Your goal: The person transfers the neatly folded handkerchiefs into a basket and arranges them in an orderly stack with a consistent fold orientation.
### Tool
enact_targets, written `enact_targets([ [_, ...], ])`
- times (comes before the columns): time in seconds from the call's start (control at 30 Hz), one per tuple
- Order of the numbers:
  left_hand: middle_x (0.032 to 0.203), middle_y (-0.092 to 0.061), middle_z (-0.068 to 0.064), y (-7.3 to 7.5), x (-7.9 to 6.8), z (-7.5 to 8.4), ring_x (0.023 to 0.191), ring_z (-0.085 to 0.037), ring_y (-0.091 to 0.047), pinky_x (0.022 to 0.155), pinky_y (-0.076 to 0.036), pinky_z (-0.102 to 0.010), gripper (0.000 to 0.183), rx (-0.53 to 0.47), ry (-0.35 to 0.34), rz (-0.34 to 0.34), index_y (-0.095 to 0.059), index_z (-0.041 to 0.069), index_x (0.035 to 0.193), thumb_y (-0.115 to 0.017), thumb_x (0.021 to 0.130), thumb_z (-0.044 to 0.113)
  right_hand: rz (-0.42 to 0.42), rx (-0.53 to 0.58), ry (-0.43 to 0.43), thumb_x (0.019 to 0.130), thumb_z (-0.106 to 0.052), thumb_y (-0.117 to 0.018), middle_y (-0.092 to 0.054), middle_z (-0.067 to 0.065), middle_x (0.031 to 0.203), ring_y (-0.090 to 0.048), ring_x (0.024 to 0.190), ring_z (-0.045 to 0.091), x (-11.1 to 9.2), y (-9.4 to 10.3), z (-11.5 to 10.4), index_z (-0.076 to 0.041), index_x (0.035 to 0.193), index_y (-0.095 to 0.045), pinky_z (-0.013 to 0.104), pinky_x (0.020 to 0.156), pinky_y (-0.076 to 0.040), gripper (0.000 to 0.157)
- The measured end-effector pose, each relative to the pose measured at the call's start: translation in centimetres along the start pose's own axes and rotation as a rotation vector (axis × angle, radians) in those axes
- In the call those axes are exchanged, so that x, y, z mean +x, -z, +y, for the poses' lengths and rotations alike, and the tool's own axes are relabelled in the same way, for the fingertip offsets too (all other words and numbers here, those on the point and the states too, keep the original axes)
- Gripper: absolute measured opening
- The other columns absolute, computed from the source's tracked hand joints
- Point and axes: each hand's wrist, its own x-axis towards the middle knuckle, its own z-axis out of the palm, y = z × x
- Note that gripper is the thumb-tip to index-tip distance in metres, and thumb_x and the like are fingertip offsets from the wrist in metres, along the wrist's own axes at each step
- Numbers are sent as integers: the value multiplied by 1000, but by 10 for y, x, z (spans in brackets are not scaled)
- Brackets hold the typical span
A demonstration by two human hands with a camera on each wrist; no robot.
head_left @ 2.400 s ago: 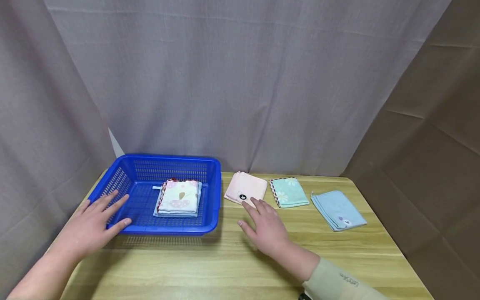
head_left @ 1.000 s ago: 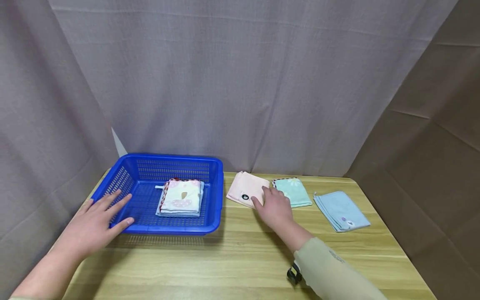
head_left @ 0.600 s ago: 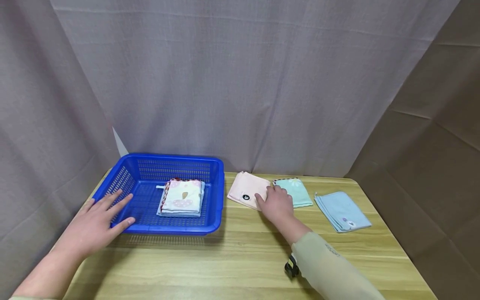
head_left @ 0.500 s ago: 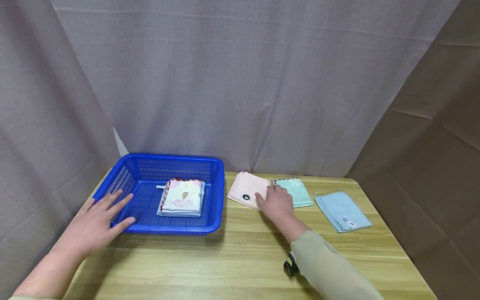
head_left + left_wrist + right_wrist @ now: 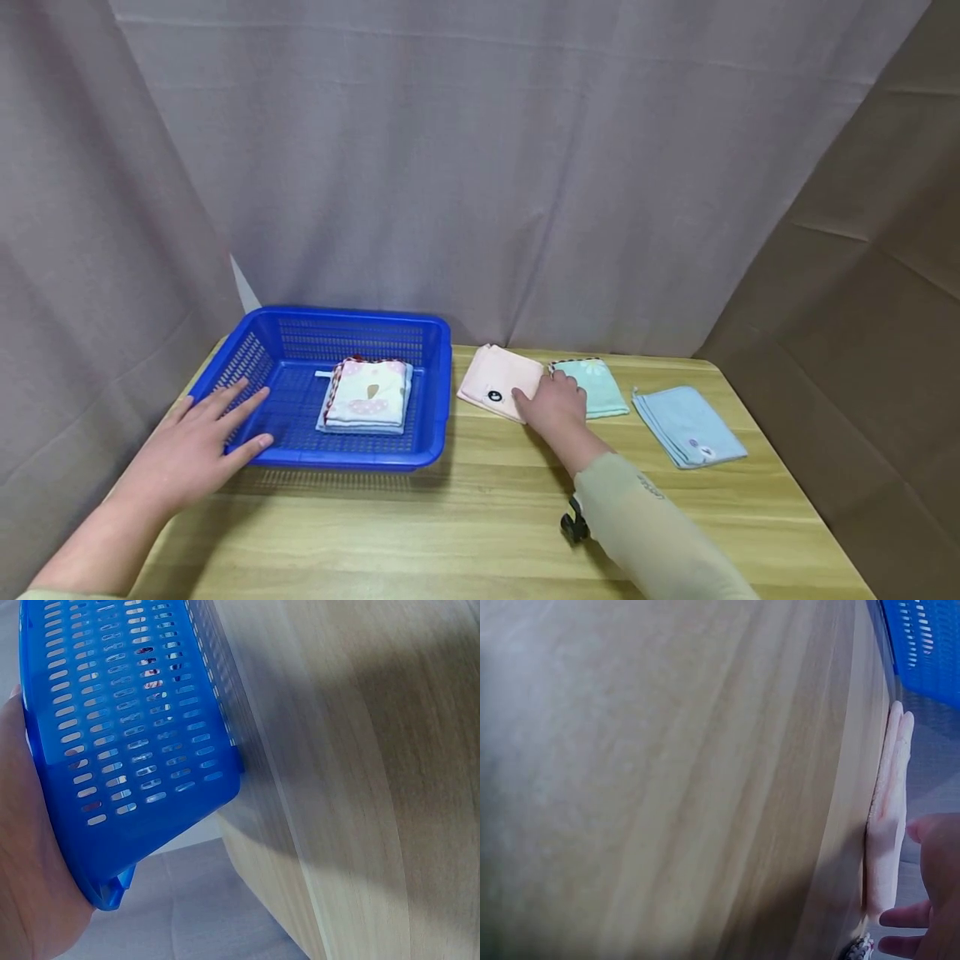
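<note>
My left hand (image 5: 180,458) rests with fingers spread over the left rim of a blue plastic basket (image 5: 431,400); its thumb reaches over the front rim. Inside the basket lies a stack of folded cloths, a white one with pink patches (image 5: 367,392) on top. At the right edge of a folded pink cloth (image 5: 491,375) is my right hand (image 5: 557,408), its thumb over the cloth and its fingers pointing down beside it. In the right wrist view, a small gap shows between the thumb and the pink cloth (image 5: 889,802), with two fingertips right at its near end.
A folded mint cloth with daisies (image 5: 603,387) lies just right of the pink one, partly behind my right hand. Farther right is a folded light blue cloth (image 5: 690,425). Grey curtain (image 5: 480,167) closes off the back of the wooden table (image 5: 360,533); brown sheeting (image 5: 862,358) stands at right.
My right hand has moved right and slightly back, from the front of the pink cloth to its right edge, then stayed there. The left hand keeps its place on the basket.
</note>
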Motion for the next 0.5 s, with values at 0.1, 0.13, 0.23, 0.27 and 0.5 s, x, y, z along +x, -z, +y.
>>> enact_targets([
  [0.1, 152, -39, -23, -1, 0, -1, 136, -48, -37, 111, -18, -68, 69, 1, -8, 11, -46, 18, 149, -55, 95, 59, -12, 16, -14, 89, -66, -53, -53, 22, 124, -47, 114, 40, 1, -2, 0, 9, 126, -59, 55, 98, -37, 83],
  [0.13, 152, -39, -23, -2, 0, -1, 136, -48, -37, 110, -18, -68, 69, 2, -10, 12, -46, 18, 149, -55, 95, 59, -11, 20, -19, 88, -67, -53, -53, 22, 123, -48, 114, 40, 2, -2, 0, 9, 125, -59, 55, 98, -37, 85],
  [0.23, 152, -39, -23, -2, 0, -1, 136, -48, -37, 110, -18, -68, 69, 7, -14, 14, -46, 18, 150, -56, 95, 59, -10, 31, -30, 85, -70, -56, -55, 23, 121, -49, 111, 40, 4, -3, -1, 9, 124, -59, 55, 95, -39, 88],
  [0.27, 152, -39, -23, -2, 0, -1, 136, -48, -37, 110, -18, -68, 69, 6, -14, 13, -46, 18, 150, -55, 95, 59, -13, 35, -35, 84, -71, -57, -55, 23, 120, -49, 111, 40, 4, -3, -1, 9, 124, -60, 55, 94, -39, 89],
  [0.5, 152, -39, -23, 0, 0, 0, 136, -49, -36, 111, -16, -68, 70, 5, -8, -1, -45, 18, 150, -53, 95, 61, -35, 57, -71, 79, -71, -63, -56, 23, 119, -50, 111, 40, 8, -5, 1, 5, 126, -59, 54, 94, -41, 90],
])
